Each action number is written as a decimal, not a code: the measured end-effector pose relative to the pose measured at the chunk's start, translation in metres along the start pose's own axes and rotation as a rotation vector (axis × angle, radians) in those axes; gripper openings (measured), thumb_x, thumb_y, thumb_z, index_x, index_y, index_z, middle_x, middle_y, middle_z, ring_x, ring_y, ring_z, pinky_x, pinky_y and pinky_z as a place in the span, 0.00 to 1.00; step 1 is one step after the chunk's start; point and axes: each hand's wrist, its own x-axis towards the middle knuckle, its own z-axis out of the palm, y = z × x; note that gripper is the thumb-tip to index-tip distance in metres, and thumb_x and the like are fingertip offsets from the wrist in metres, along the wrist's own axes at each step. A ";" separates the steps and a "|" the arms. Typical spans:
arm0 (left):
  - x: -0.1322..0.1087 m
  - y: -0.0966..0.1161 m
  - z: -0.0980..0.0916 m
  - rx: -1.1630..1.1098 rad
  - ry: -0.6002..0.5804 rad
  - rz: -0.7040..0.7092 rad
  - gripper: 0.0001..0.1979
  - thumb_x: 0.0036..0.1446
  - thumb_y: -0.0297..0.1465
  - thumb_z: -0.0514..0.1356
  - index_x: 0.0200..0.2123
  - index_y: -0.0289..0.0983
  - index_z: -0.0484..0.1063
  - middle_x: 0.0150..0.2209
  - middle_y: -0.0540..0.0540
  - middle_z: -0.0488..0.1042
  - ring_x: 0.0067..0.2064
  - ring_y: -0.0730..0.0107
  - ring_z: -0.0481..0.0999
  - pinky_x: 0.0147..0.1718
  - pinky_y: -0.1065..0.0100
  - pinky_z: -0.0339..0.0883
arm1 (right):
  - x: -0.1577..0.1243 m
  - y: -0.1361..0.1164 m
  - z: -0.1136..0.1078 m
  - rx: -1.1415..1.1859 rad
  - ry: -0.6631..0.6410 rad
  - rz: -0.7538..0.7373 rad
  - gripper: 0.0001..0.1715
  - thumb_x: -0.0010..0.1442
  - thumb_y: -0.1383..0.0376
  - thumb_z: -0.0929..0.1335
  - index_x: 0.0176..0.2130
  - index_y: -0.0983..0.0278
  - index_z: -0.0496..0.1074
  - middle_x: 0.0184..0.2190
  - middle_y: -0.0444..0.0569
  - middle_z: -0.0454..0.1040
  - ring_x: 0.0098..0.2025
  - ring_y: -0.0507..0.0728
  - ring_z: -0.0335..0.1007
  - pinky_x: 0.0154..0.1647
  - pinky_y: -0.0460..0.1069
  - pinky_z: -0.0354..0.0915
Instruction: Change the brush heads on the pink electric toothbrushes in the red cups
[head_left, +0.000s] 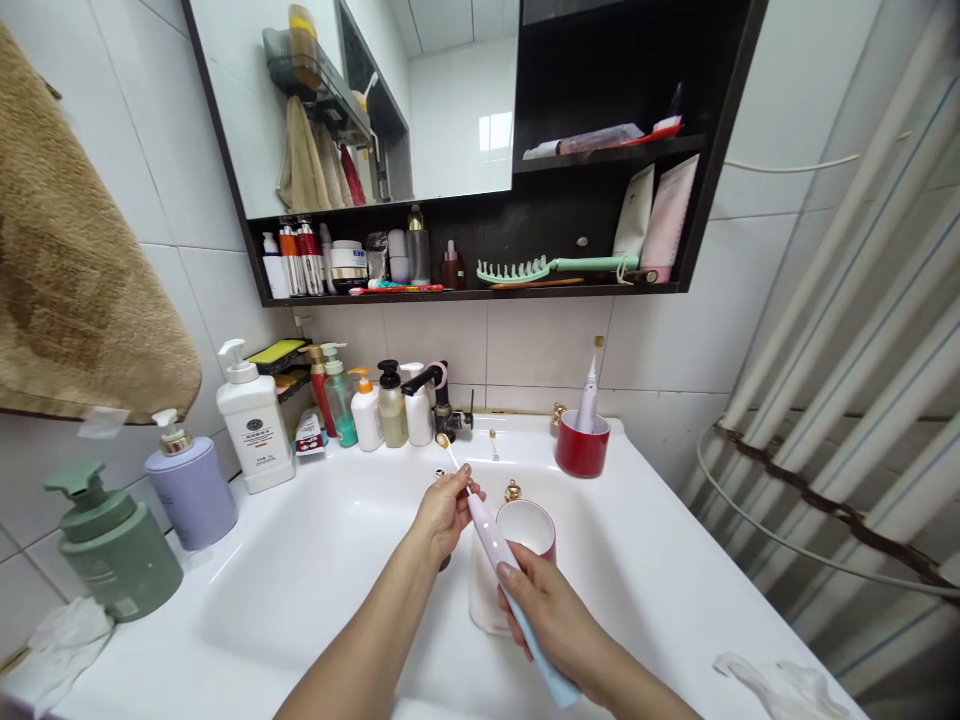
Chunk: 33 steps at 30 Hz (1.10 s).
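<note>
Over the sink, my right hand (544, 605) is wrapped round the handle of an electric toothbrush (491, 535), whose body shades from pink to light blue. My left hand (446, 510) pinches the white neck of its brush head (448, 452) just above the handle. The brush tilts up and away, its yellowish bristles towards the faucet. Below and behind the handle, a red cup with a white inside (527, 520) is partly hidden in the basin, next to a clear shallow container (486, 605). Another small brush head (494, 445) lies on the sink's back rim.
A red cup (582, 450) holding a second electric toothbrush (588, 395) stands at the back right. The black faucet (442, 405) rises behind the basin (300, 560). Pump bottles (255, 420) line the left. Overhead hangs a dark mirror cabinet (480, 297); pipes (847, 400) run at right.
</note>
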 end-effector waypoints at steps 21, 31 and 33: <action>-0.001 0.000 0.001 0.029 -0.017 -0.045 0.08 0.41 0.30 0.57 0.19 0.34 0.58 0.14 0.53 0.63 0.18 0.79 0.66 0.20 0.76 0.60 | -0.004 -0.005 0.002 0.108 -0.042 0.036 0.13 0.50 0.55 0.56 0.28 0.63 0.55 0.20 0.38 0.58 0.13 0.43 0.51 0.12 0.40 0.49; 0.002 -0.004 0.001 0.056 -0.024 -0.035 0.08 0.40 0.30 0.57 0.19 0.34 0.58 0.14 0.53 0.63 0.18 0.79 0.66 0.20 0.76 0.59 | -0.003 -0.005 0.006 0.061 0.015 0.012 0.13 0.50 0.57 0.56 0.31 0.64 0.55 0.19 0.38 0.57 0.12 0.43 0.50 0.11 0.40 0.48; 0.003 -0.004 0.001 0.056 -0.028 -0.034 0.09 0.40 0.30 0.57 0.19 0.34 0.58 0.14 0.53 0.63 0.18 0.79 0.66 0.21 0.76 0.59 | -0.003 -0.006 0.006 0.089 0.003 0.023 0.13 0.50 0.56 0.55 0.30 0.64 0.55 0.19 0.39 0.58 0.12 0.43 0.50 0.11 0.40 0.48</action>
